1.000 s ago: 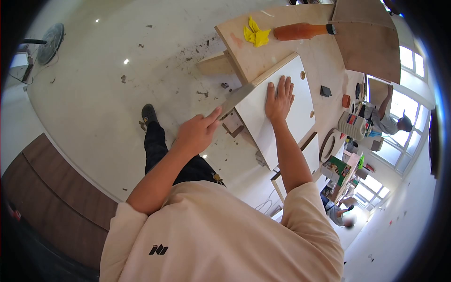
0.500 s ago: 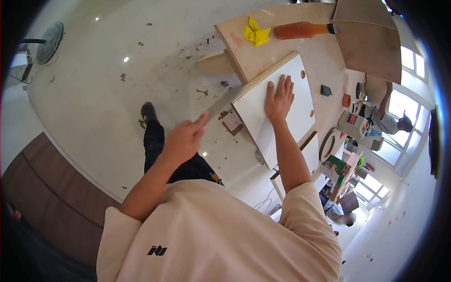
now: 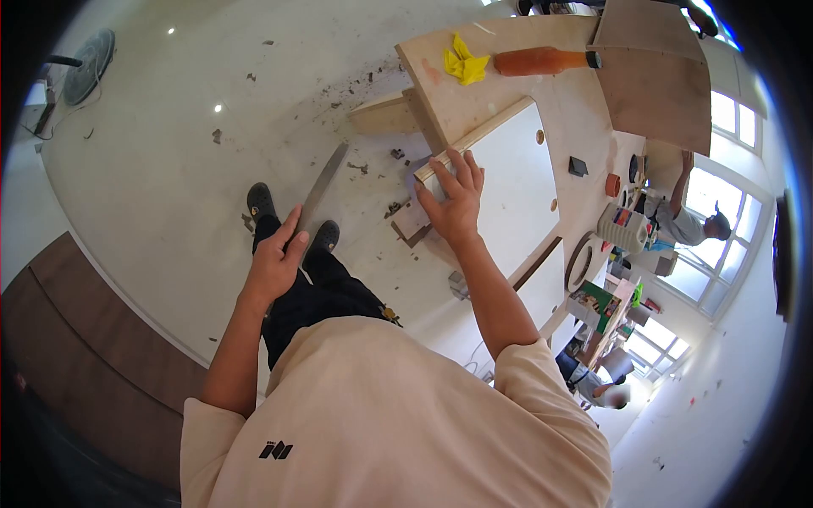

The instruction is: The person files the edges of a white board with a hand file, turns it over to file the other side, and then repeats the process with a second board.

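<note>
Gripping the near end of a long flat grey metal blade (image 3: 323,188), the left hand (image 3: 275,258) is closed round it. The blade juts away over the littered floor, clear of the bench and just above the person's black shoes (image 3: 261,201). The right hand (image 3: 455,199) lies with its fingers spread on the near corner of the white rectangular board (image 3: 512,173), fingertips at its edge. The board rests on the pale plywood workbench (image 3: 500,89) and overhangs its side.

The likely risks:
- The blade is held only at one end, so a loose grip could drop it toward the feet.
- Any stroke along the board's edge could catch the fingertips sitting there.
- Weight on the overhanging corner could tip or shift the board.

Farther off lie a crumpled yellow cloth (image 3: 463,63) and an orange bottle (image 3: 542,60).
</note>
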Demonstrator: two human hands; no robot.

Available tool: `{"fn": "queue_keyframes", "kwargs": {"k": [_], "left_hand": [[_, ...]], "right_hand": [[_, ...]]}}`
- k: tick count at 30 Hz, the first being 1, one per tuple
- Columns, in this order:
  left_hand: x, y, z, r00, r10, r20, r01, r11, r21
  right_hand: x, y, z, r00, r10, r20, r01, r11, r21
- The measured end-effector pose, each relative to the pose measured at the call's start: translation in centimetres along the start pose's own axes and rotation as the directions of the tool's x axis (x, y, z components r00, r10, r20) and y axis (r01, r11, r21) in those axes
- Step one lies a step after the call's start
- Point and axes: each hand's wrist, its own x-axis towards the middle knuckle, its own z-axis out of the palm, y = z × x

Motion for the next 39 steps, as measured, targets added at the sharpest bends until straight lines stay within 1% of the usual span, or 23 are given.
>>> {"fn": "queue_keyframes", "kwargs": {"k": [3, 5, 6, 8, 9, 11, 15, 17, 18, 20, 21, 23, 24, 26, 27, 28, 29, 32, 35, 38, 39], "left_hand": [[-0.7, -0.2, 0.0, 0.997, -0.069, 0.039, 0.070, 0.997, -0.017], [-1.1, -0.2, 0.1, 0.990, -0.122, 0.068, 0.124, 0.992, -0.025], [-1.2, -0.2, 0.2, 0.989, -0.122, 0.084, 0.125, 0.992, -0.036], [-1.3, -0.2, 0.4, 0.986, -0.120, 0.114, 0.127, 0.990, -0.059], [-1.4, -0.5, 0.8, 0.993, -0.078, 0.091, 0.083, 0.995, -0.051], [-1.5, -1.4, 1.7, 0.999, 0.006, 0.045, -0.005, 0.999, -0.032], [-1.7, -0.5, 1.9, 0.995, -0.015, 0.095, 0.020, 0.999, -0.043], [-1.8, -0.5, 2.2, 0.994, -0.022, 0.108, 0.026, 0.999, -0.038], [-1.8, -0.8, 2.5, 0.996, 0.033, 0.088, -0.029, 0.999, -0.040], [-1.8, -1.7, 3.3, 0.989, 0.140, 0.047, -0.138, 0.990, -0.041], [-1.9, -1.2, 3.2, 0.991, 0.113, 0.073, -0.110, 0.993, -0.044], [-1.9, 0.0, 3.4, 0.990, 0.060, 0.125, -0.054, 0.997, -0.048], [-1.7, 0.2, 3.7, 0.989, 0.070, 0.130, -0.065, 0.997, -0.046], [-1.4, 0.6, 4.2, 0.986, 0.091, 0.141, -0.085, 0.995, -0.043], [-1.2, 1.2, 4.2, 0.986, 0.083, 0.148, -0.080, 0.997, -0.024], [-1.0, 1.9, 4.1, 0.985, 0.074, 0.153, -0.075, 0.997, -0.005], [-0.8, 2.4, 4.0, 0.985, 0.065, 0.160, -0.068, 0.998, 0.014], [0.3, 3.0, 4.3, 0.964, 0.228, 0.136, -0.242, 0.965, 0.096], [1.7, 4.8, 4.1, 0.959, 0.136, 0.249, -0.206, 0.937, 0.281], [3.4, 7.3, 4.6, 0.946, 0.049, 0.321, -0.193, 0.879, 0.437], [4.2, 7.8, 5.4, 0.950, 0.071, 0.303, -0.203, 0.880, 0.430]], "right_hand": [[1.0, 0.1, 1.0, 0.996, -0.005, -0.092, 0.013, 0.996, 0.091], [1.3, -0.2, 1.5, 0.990, 0.026, -0.139, -0.009, 0.992, 0.125], [1.4, -0.3, 1.6, 0.986, 0.043, -0.162, -0.020, 0.990, 0.142], [1.4, -0.3, 1.7, 0.987, 0.090, -0.131, -0.066, 0.982, 0.180], [1.4, -0.5, 1.6, 0.987, 0.113, -0.115, -0.088, 0.976, 0.198], [1.7, -1.0, 1.3, 0.983, 0.161, -0.082, -0.146, 0.975, 0.168], [2.4, -1.5, 1.0, 0.965, 0.262, -0.030, -0.257, 0.958, 0.124], [2.7, -0.5, 1.3, 0.953, 0.303, -0.002, -0.300, 0.946, 0.125], [2.8, -0.1, 1.3, 0.946, 0.323, 0.012, -0.322, 0.938, 0.125], [2.9, 0.6, 1.4, 0.957, 0.288, -0.033, -0.284, 0.954, 0.100], [2.9, 0.9, 1.3, 0.961, 0.270, -0.055, -0.265, 0.960, 0.087], [2.8, 1.6, 1.1, 0.952, 0.294, -0.086, -0.285, 0.953, 0.104], [2.7, 2.1, 1.0, 0.947, 0.306, -0.101, -0.294, 0.949, 0.113], [2.2, 3.6, 1.1, 0.947, 0.299, -0.117, -0.295, 0.954, 0.047], [2.1, 4.0, 1.0, 0.948, 0.294, -0.124, -0.295, 0.955, 0.014], [2.0, 4.3, 0.9, 0.932, 0.349, -0.099, -0.351, 0.936, -0.008], [1.8, 4.5, 1.0, 0.929, 0.358, -0.089, -0.361, 0.932, -0.024], [1.8, 4.1, 0.8, 0.925, 0.374, -0.071, -0.378, 0.924, -0.058], [1.8, 4.1, 0.9, 0.927, 0.367, -0.074, -0.372, 0.926, -0.065], [1.9, 4.0, 0.9, 0.926, 0.371, -0.069, -0.375, 0.924, -0.070], [1.9, 3.9, 0.8, 0.926, 0.371, -0.068, -0.376, 0.924, -0.068]]}}
